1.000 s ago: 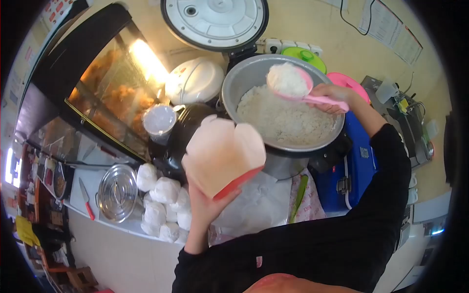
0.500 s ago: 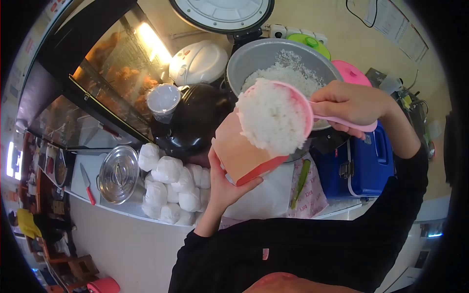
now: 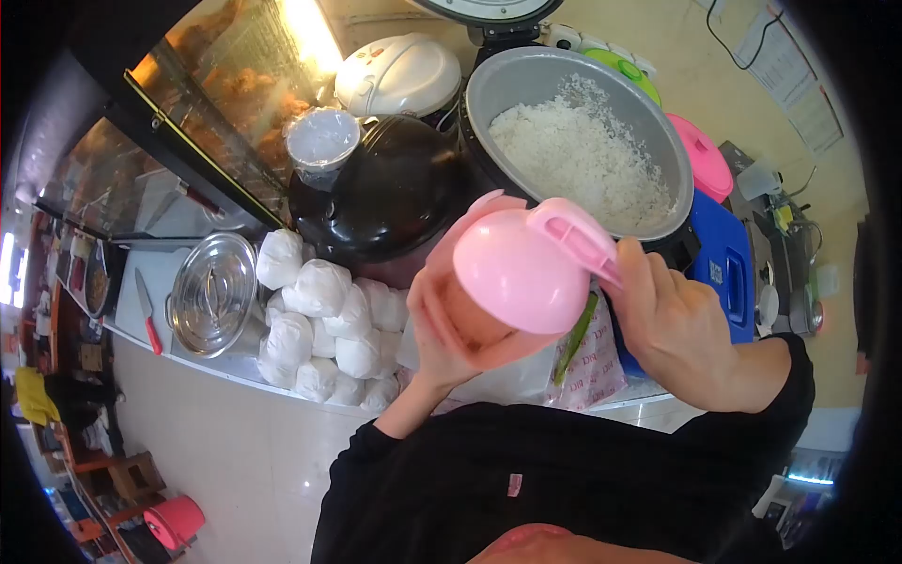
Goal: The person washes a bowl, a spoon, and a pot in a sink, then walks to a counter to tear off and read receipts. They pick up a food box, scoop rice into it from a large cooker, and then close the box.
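Observation:
My left hand [image 3: 436, 355] is wrapped round an orange-brown paper box [image 3: 460, 315], holding it over the counter. In my right hand [image 3: 676, 324] is the handle of a pink scoop [image 3: 517, 273]. Its bowl is turned over, rounded back up, across the mouth of the box. What lies beneath the bowl is hidden. Just beyond both hands stands a grey rice pot [image 3: 484, 94] with white rice [image 3: 573, 155] heaped inside.
Several white wrapped bundles [image 3: 319, 291] lie left of the box, beside a lidded steel pot [image 3: 214, 296] and a red-handled knife [image 3: 148, 315]. Behind are a black lidded pot [image 3: 404, 188] and a lit glass food case [image 3: 225, 103]. A blue cooler [image 3: 723, 263] stands right.
My right hand has turned the rice-filled scoop over onto the box, so its pink back now faces up. The box has tilted, and the view has shifted.

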A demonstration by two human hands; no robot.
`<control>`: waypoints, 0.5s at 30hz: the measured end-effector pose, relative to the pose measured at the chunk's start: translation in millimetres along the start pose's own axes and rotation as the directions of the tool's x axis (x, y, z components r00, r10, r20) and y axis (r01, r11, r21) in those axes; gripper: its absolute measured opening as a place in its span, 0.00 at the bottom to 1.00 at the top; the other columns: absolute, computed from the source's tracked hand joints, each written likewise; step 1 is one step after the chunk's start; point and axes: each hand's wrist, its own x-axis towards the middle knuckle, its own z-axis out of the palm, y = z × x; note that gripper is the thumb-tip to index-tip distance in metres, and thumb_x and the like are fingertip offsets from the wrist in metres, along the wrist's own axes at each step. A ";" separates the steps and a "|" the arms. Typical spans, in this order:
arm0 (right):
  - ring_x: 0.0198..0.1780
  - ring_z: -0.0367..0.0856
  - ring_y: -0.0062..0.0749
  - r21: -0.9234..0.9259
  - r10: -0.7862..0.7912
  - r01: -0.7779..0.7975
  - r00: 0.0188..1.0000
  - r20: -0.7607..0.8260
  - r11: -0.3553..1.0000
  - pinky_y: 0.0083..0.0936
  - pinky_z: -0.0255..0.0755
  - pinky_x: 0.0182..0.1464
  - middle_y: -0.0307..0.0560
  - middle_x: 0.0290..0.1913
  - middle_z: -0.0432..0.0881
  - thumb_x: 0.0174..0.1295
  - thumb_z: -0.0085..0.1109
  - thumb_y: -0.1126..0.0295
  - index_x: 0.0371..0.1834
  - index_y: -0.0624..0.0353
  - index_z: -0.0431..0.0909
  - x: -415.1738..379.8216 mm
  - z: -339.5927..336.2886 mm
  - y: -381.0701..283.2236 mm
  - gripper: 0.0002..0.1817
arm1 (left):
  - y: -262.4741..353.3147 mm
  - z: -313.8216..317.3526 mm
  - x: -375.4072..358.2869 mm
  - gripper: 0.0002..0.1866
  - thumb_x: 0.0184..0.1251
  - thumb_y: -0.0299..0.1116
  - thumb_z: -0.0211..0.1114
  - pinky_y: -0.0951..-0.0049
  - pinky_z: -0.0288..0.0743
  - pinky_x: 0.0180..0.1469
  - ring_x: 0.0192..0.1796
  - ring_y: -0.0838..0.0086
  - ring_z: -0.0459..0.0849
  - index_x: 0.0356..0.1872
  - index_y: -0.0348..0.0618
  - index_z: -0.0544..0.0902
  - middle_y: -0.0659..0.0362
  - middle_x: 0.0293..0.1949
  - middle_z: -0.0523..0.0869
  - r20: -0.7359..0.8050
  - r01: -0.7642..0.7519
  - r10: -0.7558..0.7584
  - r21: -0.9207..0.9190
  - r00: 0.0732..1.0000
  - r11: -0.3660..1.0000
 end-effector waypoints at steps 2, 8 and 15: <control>0.13 0.70 0.34 0.161 0.059 -0.064 0.998 0.034 0.985 0.26 0.63 0.14 0.48 0.18 0.68 0.58 0.49 0.70 0.42 0.66 0.65 -2.1 0.9 6.9 0.13 | -8.6 -3.8 -11.8 0.55 0.33 0.35 0.79 0.64 0.65 0.56 0.57 0.66 0.69 0.62 0.39 0.48 0.50 0.57 0.63 -0.003 -0.014 0.015 0.060 1.000 0.998; 0.29 0.74 0.49 0.327 0.410 -0.499 0.860 0.305 0.802 0.36 0.66 0.30 0.58 0.29 0.74 0.61 0.48 0.63 0.37 0.64 0.69 18.5 -28.1 59.5 0.13 | -57.8 -16.2 -47.4 0.56 0.32 0.33 0.79 0.64 0.65 0.57 0.58 0.65 0.68 0.63 0.40 0.48 0.50 0.57 0.62 -0.041 0.251 -0.274 -0.288 0.961 0.924; 0.38 0.76 0.45 -0.033 0.354 -0.450 0.654 0.669 0.893 0.37 0.68 0.41 0.57 0.33 0.76 0.57 0.49 0.51 0.32 0.62 0.72 68.6 103.3 140.4 0.21 | -64.8 -45.6 -102.0 0.54 0.38 0.40 0.76 0.59 0.50 0.65 0.64 0.63 0.58 0.66 0.49 0.48 0.51 0.61 0.58 0.085 0.133 -0.159 0.252 0.984 0.958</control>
